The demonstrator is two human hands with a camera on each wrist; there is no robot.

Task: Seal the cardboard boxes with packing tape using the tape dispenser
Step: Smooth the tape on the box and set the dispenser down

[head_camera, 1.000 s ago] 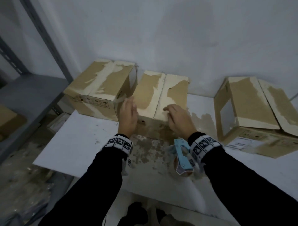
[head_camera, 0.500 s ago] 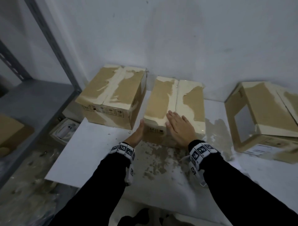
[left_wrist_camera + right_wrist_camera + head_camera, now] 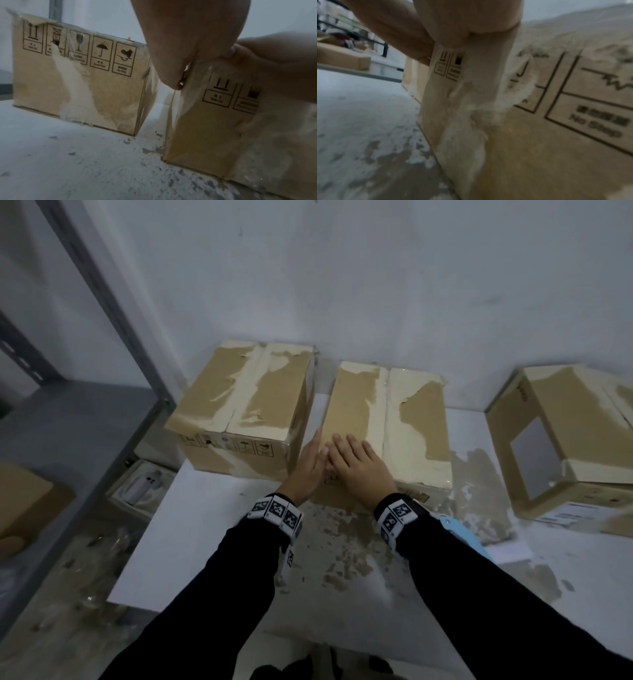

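Both your arms reached forward in black sleeves, each wrist wearing a white band printed with black square markers. Your left hand stood on edge, fingers straight and together, its palm flat against the near left corner of the middle box. Your right hand lay palm down on that box's top at the same corner, fingers straight and slightly spread, its fingertips touching your left hand.
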